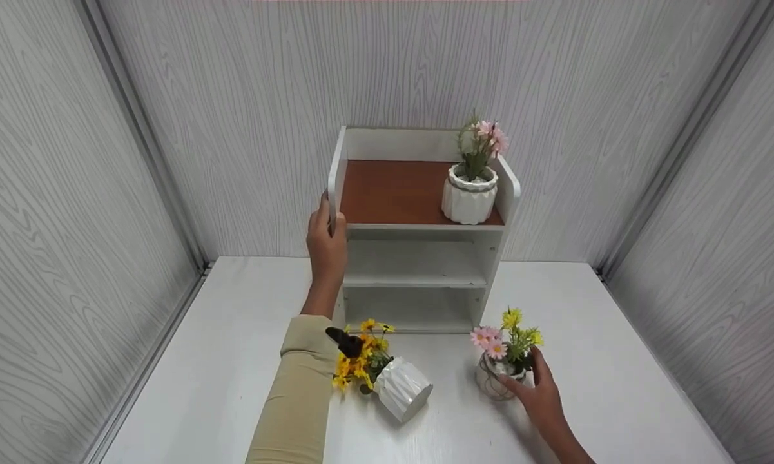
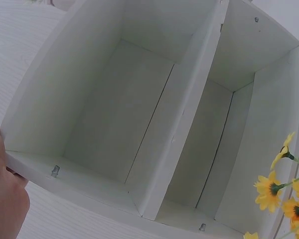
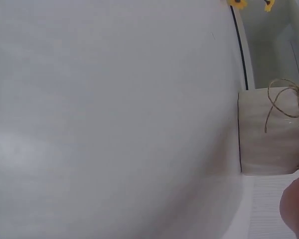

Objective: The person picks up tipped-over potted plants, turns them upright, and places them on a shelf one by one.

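Observation:
My left hand (image 1: 327, 251) grips the left side panel of a small white shelf (image 1: 419, 282), thumb on the inner face near the brown top board. In the left wrist view part of that hand (image 2: 7, 199) shows at the shelf's edge. On the table, right of the shelf's front, my right hand (image 1: 541, 396) holds a small potted plant (image 1: 491, 381) with pink and yellow flowers, thumb in front and fingers at its right side. Twine is tied round its pale pot (image 3: 269, 134) in the right wrist view.
A white ribbed pot (image 1: 401, 390) with yellow flowers lies tipped over on the white table (image 1: 200, 386), beside the left sleeve. Another white pot (image 1: 469, 198) with pink flowers stands at the right end of the shelf's top. Grey wood-grain walls (image 1: 399, 64) enclose the table.

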`<action>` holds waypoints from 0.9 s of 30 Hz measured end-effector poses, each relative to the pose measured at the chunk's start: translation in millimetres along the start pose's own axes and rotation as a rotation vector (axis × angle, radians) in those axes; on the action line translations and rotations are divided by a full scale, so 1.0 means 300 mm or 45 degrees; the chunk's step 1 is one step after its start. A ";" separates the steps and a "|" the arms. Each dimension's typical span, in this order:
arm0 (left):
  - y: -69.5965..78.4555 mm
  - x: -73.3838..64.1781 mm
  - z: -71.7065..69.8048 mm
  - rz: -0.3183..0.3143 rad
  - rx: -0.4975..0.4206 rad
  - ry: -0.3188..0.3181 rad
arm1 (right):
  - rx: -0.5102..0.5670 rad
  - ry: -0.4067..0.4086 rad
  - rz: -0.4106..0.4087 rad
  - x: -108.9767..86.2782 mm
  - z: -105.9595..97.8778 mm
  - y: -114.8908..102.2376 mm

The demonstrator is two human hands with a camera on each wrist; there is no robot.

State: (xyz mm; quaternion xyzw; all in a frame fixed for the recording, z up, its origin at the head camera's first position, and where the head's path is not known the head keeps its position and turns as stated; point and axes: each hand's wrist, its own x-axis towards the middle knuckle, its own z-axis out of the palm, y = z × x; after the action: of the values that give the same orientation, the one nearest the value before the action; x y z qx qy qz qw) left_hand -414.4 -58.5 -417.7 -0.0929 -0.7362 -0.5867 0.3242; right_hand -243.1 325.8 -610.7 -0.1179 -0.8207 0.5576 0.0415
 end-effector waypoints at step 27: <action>-0.001 0.002 0.001 -0.010 -0.014 -0.021 | -0.068 0.019 -0.030 0.018 0.035 0.029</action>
State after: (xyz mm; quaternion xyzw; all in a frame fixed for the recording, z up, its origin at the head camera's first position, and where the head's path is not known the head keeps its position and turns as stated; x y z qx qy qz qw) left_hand -415.2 -58.4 -417.6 -0.0966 -0.7359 -0.5912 0.3154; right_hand -249.2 320.6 -623.0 -0.1134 -0.8362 0.5341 0.0509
